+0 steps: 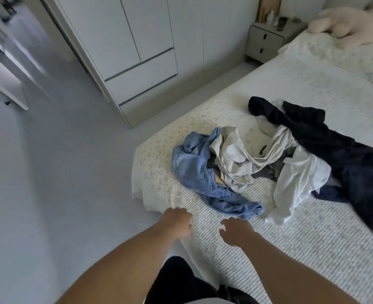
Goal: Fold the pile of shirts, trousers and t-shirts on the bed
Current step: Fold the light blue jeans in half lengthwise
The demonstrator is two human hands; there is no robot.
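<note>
Evidently nothing is folded: the crumpled pile of blue denim, cream, white and dark navy clothes (pixel 279 163) lies heaped on the white striped bed (pixel 290 249). Both the left hand (pixel 177 222) and right hand (pixel 238 234) are held empty (fingers loosely curled) near the denim.

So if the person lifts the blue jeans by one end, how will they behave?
The blue jeans lie crumpled in soft folds, so they will probably hang limp and unfold. Thick denim likely feels heavy. The beige garment overlaps them and may drag along.

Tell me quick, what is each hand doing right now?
Left hand: open, fingers loosely curled, holding nothing.
Right hand: open, holding nothing, just short of the blue jeans.
</note>
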